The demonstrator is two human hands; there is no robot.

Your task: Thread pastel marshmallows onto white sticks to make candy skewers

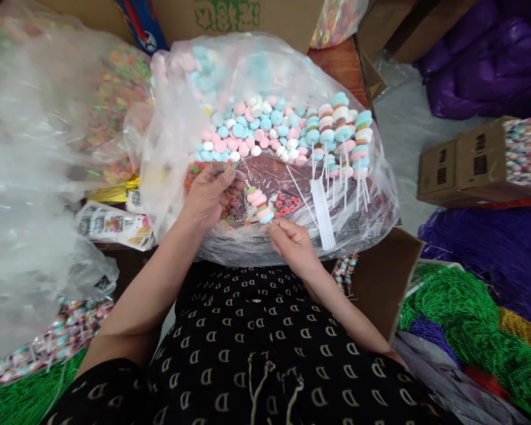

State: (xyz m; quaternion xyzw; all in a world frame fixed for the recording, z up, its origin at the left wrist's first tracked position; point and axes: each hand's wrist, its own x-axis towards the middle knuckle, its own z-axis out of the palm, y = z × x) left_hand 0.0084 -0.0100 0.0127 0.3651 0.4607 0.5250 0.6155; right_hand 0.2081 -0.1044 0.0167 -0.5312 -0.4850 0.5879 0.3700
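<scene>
Low in front of me, my right hand (294,243) pinches the lower end of a candy skewer (260,205), strung with pink, green, red and pale blue pieces. The skewer tilts up and to the left. Just left of its top is my left hand (215,192), thumb and fingers drawn together; what they hold, if anything, is too small to make out. Dark gummy rings (233,211) lie under and beside that hand, and red gummy rings (287,203) sit right of the skewer. Behind both hands spreads a pile of pink, white and blue candies (252,127).
Several filled candy skewers (340,130) lie at the right of the clear plastic sheet (265,251). Loose white sticks (323,218) are near them. A cloudy bag of gummy rings (119,88) stands left. Cardboard boxes (464,159) and green strands (460,319) are at the right.
</scene>
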